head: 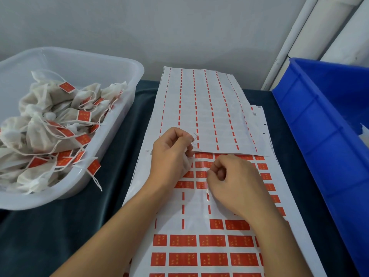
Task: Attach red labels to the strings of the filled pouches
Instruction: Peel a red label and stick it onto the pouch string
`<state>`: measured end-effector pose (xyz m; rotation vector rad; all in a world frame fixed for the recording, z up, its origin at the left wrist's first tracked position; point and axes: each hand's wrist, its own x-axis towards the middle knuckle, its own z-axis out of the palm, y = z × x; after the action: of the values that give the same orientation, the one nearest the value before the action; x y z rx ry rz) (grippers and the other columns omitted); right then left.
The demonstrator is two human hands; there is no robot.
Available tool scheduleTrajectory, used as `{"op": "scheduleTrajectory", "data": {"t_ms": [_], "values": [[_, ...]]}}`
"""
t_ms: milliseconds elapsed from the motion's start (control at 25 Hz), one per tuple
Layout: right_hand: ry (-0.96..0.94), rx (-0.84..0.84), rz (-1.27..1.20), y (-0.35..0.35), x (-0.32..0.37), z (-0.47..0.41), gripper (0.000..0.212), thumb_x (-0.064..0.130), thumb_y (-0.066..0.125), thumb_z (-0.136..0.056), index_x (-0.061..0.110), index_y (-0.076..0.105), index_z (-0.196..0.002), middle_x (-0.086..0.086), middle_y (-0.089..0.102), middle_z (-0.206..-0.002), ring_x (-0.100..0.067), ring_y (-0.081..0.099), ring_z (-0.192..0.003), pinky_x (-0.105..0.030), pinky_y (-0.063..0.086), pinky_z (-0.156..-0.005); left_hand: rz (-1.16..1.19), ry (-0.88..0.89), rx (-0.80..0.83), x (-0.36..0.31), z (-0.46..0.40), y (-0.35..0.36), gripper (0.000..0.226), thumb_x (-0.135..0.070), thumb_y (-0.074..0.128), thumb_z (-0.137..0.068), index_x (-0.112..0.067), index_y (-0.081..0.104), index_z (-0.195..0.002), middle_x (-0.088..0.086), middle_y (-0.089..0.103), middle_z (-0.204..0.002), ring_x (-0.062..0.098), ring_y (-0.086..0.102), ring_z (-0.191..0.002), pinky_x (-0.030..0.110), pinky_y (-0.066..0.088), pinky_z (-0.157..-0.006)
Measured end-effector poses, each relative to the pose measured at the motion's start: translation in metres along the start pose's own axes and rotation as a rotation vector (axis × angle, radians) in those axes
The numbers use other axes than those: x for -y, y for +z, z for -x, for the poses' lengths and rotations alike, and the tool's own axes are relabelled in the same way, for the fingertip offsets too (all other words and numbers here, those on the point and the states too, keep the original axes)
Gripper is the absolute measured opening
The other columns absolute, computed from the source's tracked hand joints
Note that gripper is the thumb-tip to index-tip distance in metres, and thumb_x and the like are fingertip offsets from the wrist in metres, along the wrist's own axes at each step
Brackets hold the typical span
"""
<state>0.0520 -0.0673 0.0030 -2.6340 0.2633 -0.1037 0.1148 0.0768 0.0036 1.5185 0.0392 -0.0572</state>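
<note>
- Table (83, 226), lower left of frame: dark teal cloth cover.
- Label sheet (199, 254), bottom centre: white backing, rows of red labels with small gold marks.
- Used sheet (209, 108), upper centre: white, only thin red dashed strips in vertical lines.
- Tub (111, 62), left: translucent whitish plastic.
- Pouches (42, 108) in it: off-white cloth, white strings, red tags.
- Crate (319, 126), right edge: solid bright blue.
- Wall (159, 27), top: pale grey.

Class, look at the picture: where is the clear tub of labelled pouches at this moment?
In the head view, the clear tub sits at the left on the dark cloth, beside the label sheets and left of the left hand.
</note>
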Motion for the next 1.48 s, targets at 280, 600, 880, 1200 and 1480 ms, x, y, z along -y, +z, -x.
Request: {"op": "scheduleTrajectory", "data": {"t_ms": [280,600,880,1200,1480], "values": [[0.021,0.077,-0.059,-0.007,-0.005,-0.001,0.017,0.042,0.064,-0.098,0.036,0.057,-0.084,0.019,0.063,-0.079,-0.006,0.065,-0.069,-0.014,0.048,-0.063,-0.008,0.006,0.011,-0.001,-0.001,-0.002,0.020,-0.015,0.060,-0.104,-0.015,0.068,-0.085,0.000,0.071,-0.077,0.008,0.066,-0.066,0.017,0.059,-0.070],[0.131,0.091,-0.363,-0.021,-0.019,-0.006,0.020,0.041,0.057,-0.102,0.031,0.065,-0.086,0.015,0.071,-0.084,0.005,0.068,-0.078,-0.015,0.052,-0.062,-0.001,-0.026,0.009,-0.004,-0.003,-0.003,0.021,-0.014,0.061,-0.103,-0.016,0.067,-0.083,-0.003,0.069,-0.073,0.007,0.065,-0.064,0.014,0.056,-0.065],[0.211,0.182,-1.084,-0.034,-0.032,-0.009,0.026,0.036,0.057,-0.105,0.014,0.069,-0.097,-0.004,0.067,-0.079,-0.013,0.062,-0.065,-0.029,0.055,-0.073,-0.025,0.043,0.038,-0.008,0.000,-0.003,0.020,-0.013,0.060,-0.104,-0.014,0.068,-0.086,0.000,0.071,-0.076,0.014,0.066,-0.065,0.018,0.059,-0.068],[0.215,0.097,-1.310,-0.026,-0.021,-0.013,0.016,0.021,0.062,-0.103,0.025,0.077,-0.104,-0.009,0.077,-0.107,-0.023,0.076,-0.092,-0.033,0.061,-0.079,-0.138,0.175,0.093,-0.010,0.007,0.002,0.018,-0.021,0.061,-0.105,-0.018,0.068,-0.088,-0.003,0.072,-0.078,0.010,0.069,-0.073,0.011,0.055,-0.070],[0.145,0.056,-1.400,-0.021,-0.017,-0.013,0.016,0.024,0.065,-0.099,0.017,0.077,-0.106,-0.006,0.074,-0.098,-0.016,0.071,-0.084,-0.029,0.058,-0.079,-0.156,0.223,0.143,-0.007,0.009,0.003,0.017,-0.024,0.062,-0.103,-0.018,0.068,-0.089,-0.004,0.069,-0.077,0.010,0.067,-0.071,0.014,0.055,-0.068]]}}
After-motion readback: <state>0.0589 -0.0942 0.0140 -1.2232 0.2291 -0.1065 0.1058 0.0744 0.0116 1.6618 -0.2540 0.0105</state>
